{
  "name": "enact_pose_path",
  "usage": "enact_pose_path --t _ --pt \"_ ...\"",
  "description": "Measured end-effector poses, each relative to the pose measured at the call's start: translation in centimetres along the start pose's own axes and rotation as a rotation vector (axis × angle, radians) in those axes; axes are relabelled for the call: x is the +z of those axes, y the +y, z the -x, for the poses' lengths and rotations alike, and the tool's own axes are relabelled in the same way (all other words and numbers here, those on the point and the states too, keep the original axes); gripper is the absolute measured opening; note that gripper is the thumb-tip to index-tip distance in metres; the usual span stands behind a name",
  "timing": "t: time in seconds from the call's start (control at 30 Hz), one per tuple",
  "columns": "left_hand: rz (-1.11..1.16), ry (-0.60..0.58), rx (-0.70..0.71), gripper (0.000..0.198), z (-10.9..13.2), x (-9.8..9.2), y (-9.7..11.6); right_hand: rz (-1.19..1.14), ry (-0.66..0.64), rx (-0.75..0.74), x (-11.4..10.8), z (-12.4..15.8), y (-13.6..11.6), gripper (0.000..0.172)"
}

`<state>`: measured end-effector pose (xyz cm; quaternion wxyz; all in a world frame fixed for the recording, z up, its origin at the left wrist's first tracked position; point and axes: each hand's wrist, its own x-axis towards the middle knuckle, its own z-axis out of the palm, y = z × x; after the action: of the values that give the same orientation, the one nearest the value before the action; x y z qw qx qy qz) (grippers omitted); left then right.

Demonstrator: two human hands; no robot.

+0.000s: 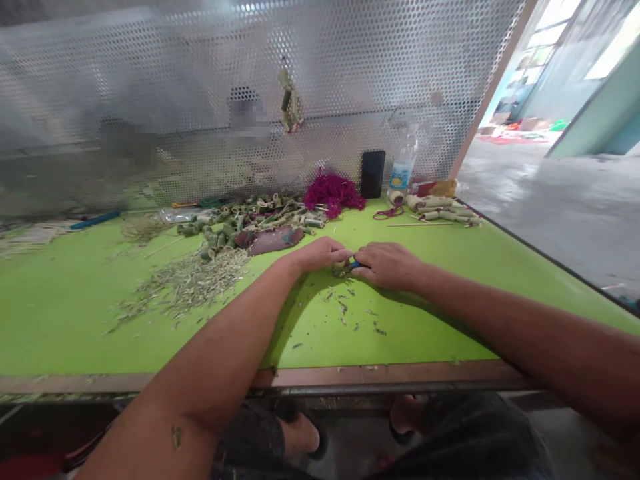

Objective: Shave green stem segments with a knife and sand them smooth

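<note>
Above the green tabletop (430,327), my left hand (323,253) is closed around a short hollow bamboo piece (341,269), partly hidden by the fingers. My right hand (387,265) grips a small blue-handled tool (354,265) against that piece; its working end is hidden, so its exact kind does not show. Both hands nearly meet. Dark and pale shavings (343,308) are scattered on the table just below them. A brown flat cloth or leather-like piece (275,240) lies beyond my left hand.
Bamboo pieces (220,240) and a shavings heap (195,283) lie left. Behind are magenta string (334,193), a black phone (373,175), a bottle (402,167) and tied bamboo pieces (445,210). A perforated metal screen (200,73) rises at the back; a bamboo string (289,100) hangs there.
</note>
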<state>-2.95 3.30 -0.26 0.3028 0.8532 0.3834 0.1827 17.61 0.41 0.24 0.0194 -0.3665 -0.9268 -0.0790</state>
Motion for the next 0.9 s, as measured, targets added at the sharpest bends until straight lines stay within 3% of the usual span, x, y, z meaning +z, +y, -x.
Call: enact_pose_path --t 0.23,0.53,0.73,0.9 --pt "0.011 0.037 -0.047 0.045 0.03 0.18 -0.24 0.036 -0.041 -0.004 0.31 -0.11 -0.05 0.037" --pt "-0.127 0.116 -0.097 0.043 -0.09 0.32 -0.01 0.025 0.069 -0.033 0.68 0.70 -0.20 0.038" --pt "-0.074 0.162 -0.242 0.039 -0.62 0.62 0.08 0.042 0.057 -0.029 0.61 0.77 -0.33 0.039" --pt "-0.070 0.214 -0.232 0.040 -0.41 0.83 0.34 0.057 0.043 -0.025 0.54 0.72 -0.36 0.038"
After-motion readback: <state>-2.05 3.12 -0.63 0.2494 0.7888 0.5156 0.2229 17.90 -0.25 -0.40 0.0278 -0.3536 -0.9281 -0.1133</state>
